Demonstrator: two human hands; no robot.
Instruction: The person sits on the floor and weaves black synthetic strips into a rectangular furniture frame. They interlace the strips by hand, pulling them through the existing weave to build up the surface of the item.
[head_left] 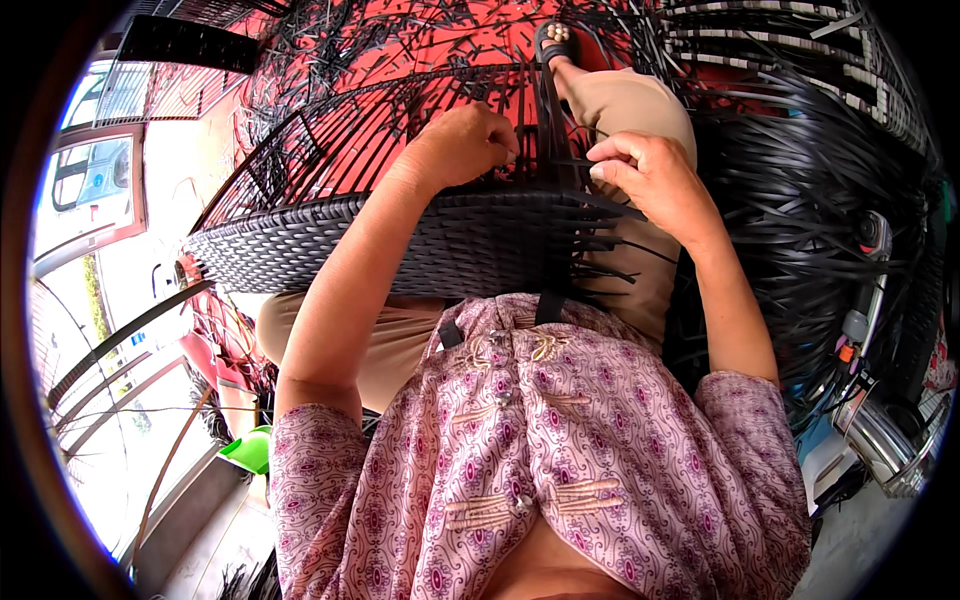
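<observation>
Across my lap lies a black woven panel [370, 245], its near band tightly woven and its far part open, with bare strands over a red floor. Above its woven edge my left hand [462, 145] is closed, fingertips pressed together among the strands; what it pinches looks like a black strip, partly hidden. To the right, my right hand [648, 178] pinches a thin black plastic strip [572, 162] between thumb and forefinger. Several loose strip ends [615, 262] stick out from the panel's right side, over my trouser leg.
Cut black strips litter the red floor [400, 45]. A thick heap of long black strips [800, 190] lies at the right, beside a metal-handled tool [876, 260] and a shiny metal container [880, 440]. A green plastic object [248, 450] sits at the lower left.
</observation>
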